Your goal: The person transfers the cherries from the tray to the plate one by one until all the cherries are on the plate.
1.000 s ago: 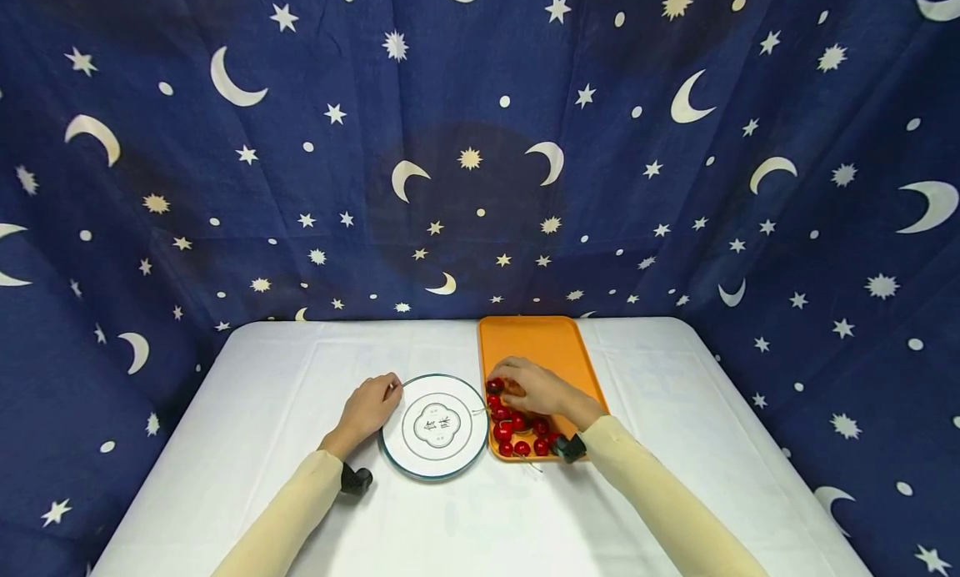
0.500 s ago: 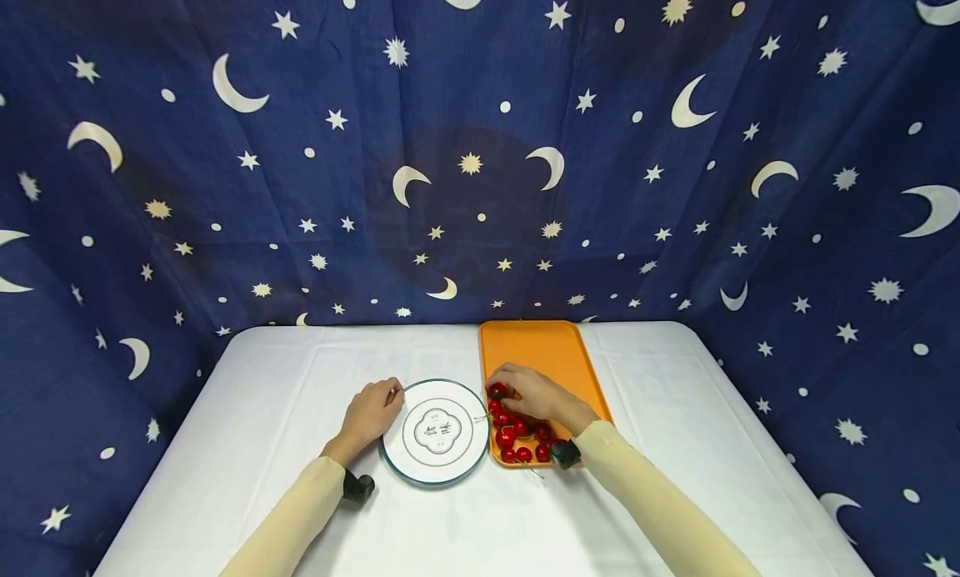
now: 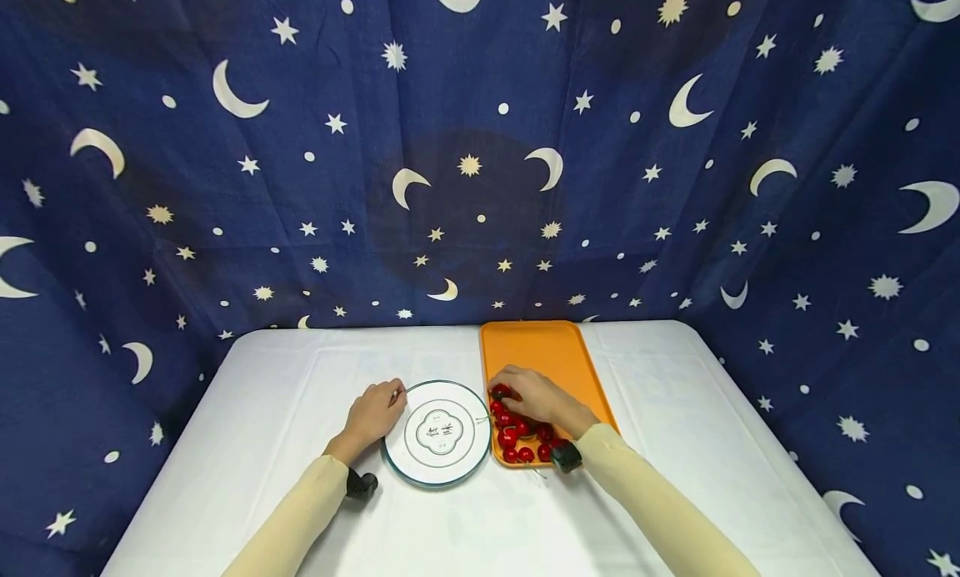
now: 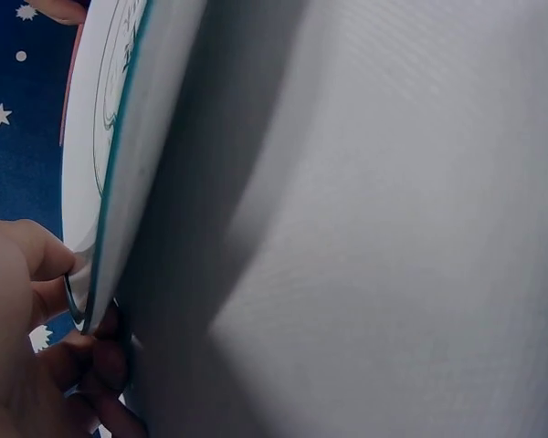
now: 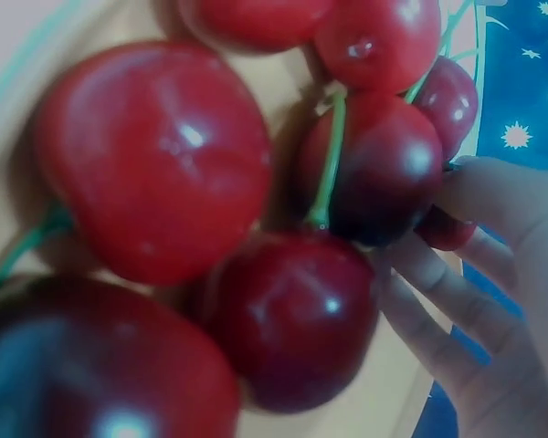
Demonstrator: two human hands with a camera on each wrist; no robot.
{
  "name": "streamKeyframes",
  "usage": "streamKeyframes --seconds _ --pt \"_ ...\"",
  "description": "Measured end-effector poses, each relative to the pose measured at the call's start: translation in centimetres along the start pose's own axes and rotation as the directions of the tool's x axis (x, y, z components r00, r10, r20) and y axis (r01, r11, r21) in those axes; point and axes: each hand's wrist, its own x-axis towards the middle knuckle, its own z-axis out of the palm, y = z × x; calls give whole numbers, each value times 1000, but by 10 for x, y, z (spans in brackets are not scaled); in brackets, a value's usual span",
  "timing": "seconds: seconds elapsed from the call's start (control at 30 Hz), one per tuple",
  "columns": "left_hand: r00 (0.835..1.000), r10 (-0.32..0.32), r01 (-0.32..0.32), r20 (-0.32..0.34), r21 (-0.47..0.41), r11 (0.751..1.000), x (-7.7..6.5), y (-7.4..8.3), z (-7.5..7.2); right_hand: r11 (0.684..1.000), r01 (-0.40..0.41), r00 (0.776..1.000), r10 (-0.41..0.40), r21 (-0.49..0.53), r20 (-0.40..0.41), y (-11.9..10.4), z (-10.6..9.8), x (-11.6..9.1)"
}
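Note:
A white plate [image 3: 468, 452] with a dark teal rim and a printed centre lies flat on the table in the head view. My left hand [image 3: 377, 412] pinches its left edge; in the left wrist view the thumb rests over the rim [image 4: 119, 137] and fingers are beneath. On an orange tray [image 3: 532, 352] to the right, several red cherries [image 3: 507, 437] fill the near end. Over their far side, my right hand [image 3: 534, 393] pinches a cherry [image 3: 501, 391] between thumb and fingers. The right wrist view shows that cherry [image 5: 446, 230] partly hidden behind the thumb.
A white cloth covers the table [image 3: 480, 527]. A blue curtain [image 3: 480, 127] with moons and stars rises behind and at both sides. One cherry stem [image 3: 482, 419] reaches over the plate's right edge, and another hangs past the tray's front edge.
The head view has tilted slightly, so everything sits a little lower. Both hands keep nearly the same places at the plate and the cherries.

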Motion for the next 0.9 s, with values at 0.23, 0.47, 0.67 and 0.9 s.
streamKeyframes --seconds 0.23,0.47,0.67,0.9 --pt "999 1 -1 38 19 1000 1 0 1 1000 -11 999 12 27 -36 3 2 0" --pt "999 -1 0 37 12 1000 0 1 1 999 -31 996 34 42 -79 1 0 1" --pt "1000 -3 3 29 17 1000 0 -1 3 999 -22 992 26 38 -121 0 -1 1" --pt "1000 -6 6 16 12 1000 -2 1 2 999 6 991 -2 33 -137 -2 0 2"
